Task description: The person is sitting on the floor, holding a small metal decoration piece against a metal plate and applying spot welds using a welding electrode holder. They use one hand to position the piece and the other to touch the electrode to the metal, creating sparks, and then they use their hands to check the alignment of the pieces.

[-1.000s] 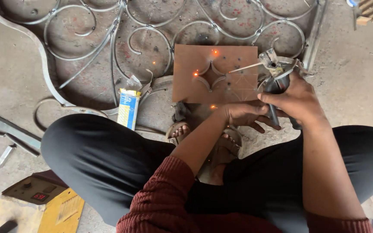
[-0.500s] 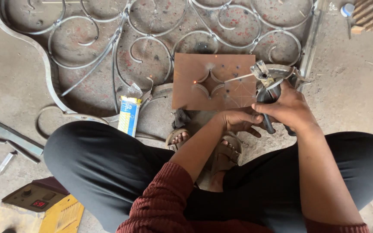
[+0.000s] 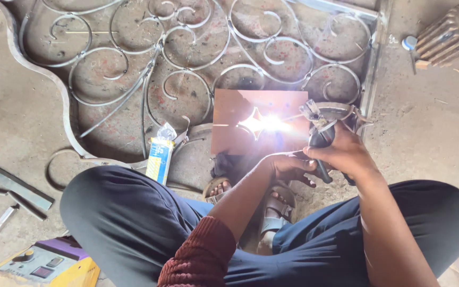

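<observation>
A person sits cross-legged on a workshop floor, welding at a rusty plate [image 3: 240, 114] that lies on a scrolled iron grille [image 3: 187, 58]. The right hand [image 3: 343, 157] is clenched around the handle of an electrode holder [image 3: 320, 125], its rod reaching left to a star-shaped cutout near the middle of the plate, where a white arc [image 3: 266, 123] blazes. The left hand [image 3: 288, 167] sits just beside the right, fingers curled against the holder's lower handle as if to steady it; how firmly it grips cannot be told. Sandalled feet [image 3: 272, 212] rest close under the plate's near edge, and a small yellow-and-blue packet [image 3: 159, 159] stands left of it. A welding machine [image 3: 43, 263] sits at lower left. Both hands are bare and near the arc, so sparks or spatter could well burn skin, feet or trousers; the rod might also stick to the plate if it dips too low, and a slip of the hand would likely mar the cutout's edge.
</observation>
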